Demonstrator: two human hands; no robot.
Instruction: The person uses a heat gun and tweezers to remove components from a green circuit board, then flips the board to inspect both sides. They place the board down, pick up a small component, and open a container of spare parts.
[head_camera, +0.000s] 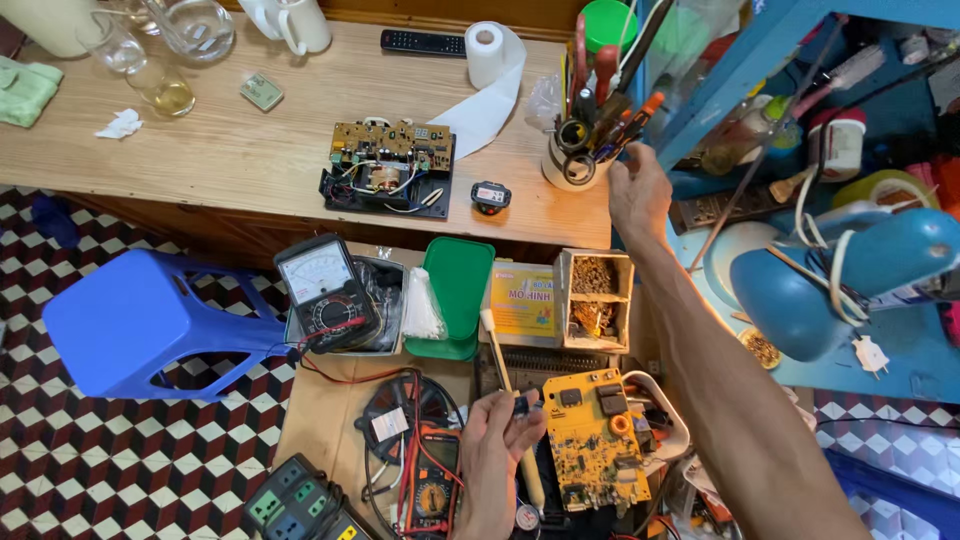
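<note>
While our left hand (497, 430) pinches a small dark part (520, 405) beside the yellow board (592, 440), our right hand (637, 190), fingers curled, reaches the tool cup (572, 165).

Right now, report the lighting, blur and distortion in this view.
Head view: soft, even light; weak shadows on the wooden table; wide-angle bending at the edges; the right hand by the tool cup is slightly soft; the yellow circuit board is sharp.

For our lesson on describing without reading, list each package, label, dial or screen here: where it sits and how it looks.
Yellow flat printed packet: bench centre, beside the green plastic tray.
Black analogue meter with white dial face: left of the tray, tilted.
White paper label: on a dark round part, lower centre.
Small black device with red display: wooden table edge.
</note>
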